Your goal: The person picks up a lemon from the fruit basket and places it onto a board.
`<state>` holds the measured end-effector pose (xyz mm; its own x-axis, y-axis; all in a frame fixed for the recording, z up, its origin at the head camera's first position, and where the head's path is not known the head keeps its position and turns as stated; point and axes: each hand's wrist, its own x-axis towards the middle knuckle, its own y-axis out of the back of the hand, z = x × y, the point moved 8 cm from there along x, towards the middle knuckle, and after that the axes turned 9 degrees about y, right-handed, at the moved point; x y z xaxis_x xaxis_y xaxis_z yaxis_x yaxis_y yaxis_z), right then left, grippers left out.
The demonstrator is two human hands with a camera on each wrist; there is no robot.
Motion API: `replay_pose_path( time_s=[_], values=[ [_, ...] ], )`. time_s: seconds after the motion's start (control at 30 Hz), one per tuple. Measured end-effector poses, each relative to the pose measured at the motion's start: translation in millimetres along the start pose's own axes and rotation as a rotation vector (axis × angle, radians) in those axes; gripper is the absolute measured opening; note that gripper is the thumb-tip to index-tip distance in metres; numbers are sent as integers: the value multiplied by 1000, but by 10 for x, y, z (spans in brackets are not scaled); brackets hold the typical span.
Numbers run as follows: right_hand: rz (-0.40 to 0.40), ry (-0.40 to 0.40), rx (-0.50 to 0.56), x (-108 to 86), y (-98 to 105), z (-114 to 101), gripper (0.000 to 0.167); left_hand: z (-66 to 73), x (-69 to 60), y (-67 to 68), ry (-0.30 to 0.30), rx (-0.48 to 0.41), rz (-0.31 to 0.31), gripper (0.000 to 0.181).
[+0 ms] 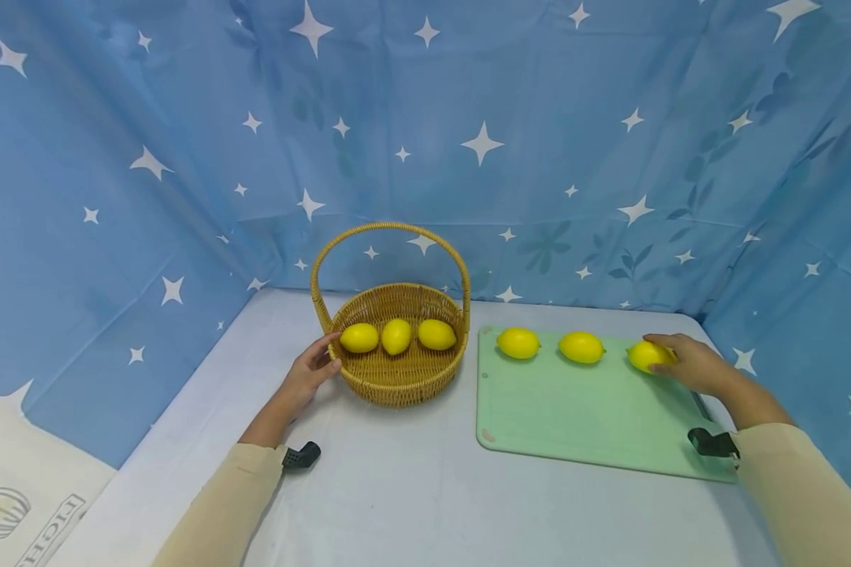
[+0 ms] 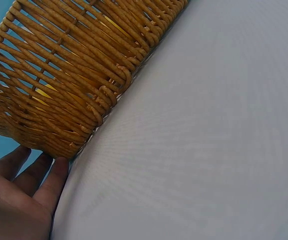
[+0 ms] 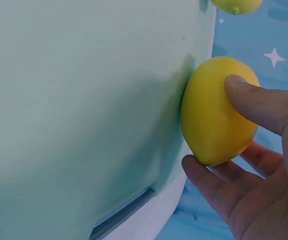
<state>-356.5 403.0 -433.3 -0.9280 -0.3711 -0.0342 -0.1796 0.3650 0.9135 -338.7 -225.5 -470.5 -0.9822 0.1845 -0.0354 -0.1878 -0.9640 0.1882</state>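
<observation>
A round wicker basket (image 1: 397, 396) with a tall arched handle stands left of centre, with three yellow lemons inside: a left lemon (image 1: 359, 338), a middle lemon (image 1: 396, 337) and a right lemon (image 1: 436, 335). My left hand (image 1: 310, 376) holds the basket's left side, thumb and fingers spread against the weave (image 2: 59, 85). At the far right corner of a pale green cutting board (image 1: 574, 413), my right hand (image 1: 695, 364) grips a lemon (image 3: 213, 110) between thumb and fingers. Its underside is at the board; whether it touches cannot be told.
Two more lemons lie along the board's back edge, one near its left corner (image 1: 518, 343) and one mid-edge (image 1: 581, 347). A white-covered table (image 1: 411, 504) bears everything. Blue star-patterned curtain (image 1: 425, 157) hangs behind and at both sides.
</observation>
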Motion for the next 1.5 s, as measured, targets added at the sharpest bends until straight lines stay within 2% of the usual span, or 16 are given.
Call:
replay_pose_path(
  time_s=[0.1,0.17,0.53,0.63,0.87,1.0,1.23,1.5],
  values=[
    [2,-6,2,-3,5,32,66,-14,9,4,-4,10,7,57],
    [-2,-9,4,-15,16,28,65,-86,51,24,-5,10,18,56],
    [-50,-47,39,-39,45,-17,62,-107,48,23,1,-3,20,56],
    [-58,-51,40,-40,47,-16,63,-77,31,7,6,-20,4,57],
    [-65,-74,34,-48,50,-4,65,164,-94,-56,11,-6,-18,57],
    [-60,-72,32,-38,59,-22,64,160,-90,-50,2,-14,-22,57],
    [-57,-68,25,4,69,-50,65,-85,44,12,4,-19,3,56],
    [-83,-42,-12,35,108,-84,64,-103,48,22,-21,-2,9,57]
  ],
)
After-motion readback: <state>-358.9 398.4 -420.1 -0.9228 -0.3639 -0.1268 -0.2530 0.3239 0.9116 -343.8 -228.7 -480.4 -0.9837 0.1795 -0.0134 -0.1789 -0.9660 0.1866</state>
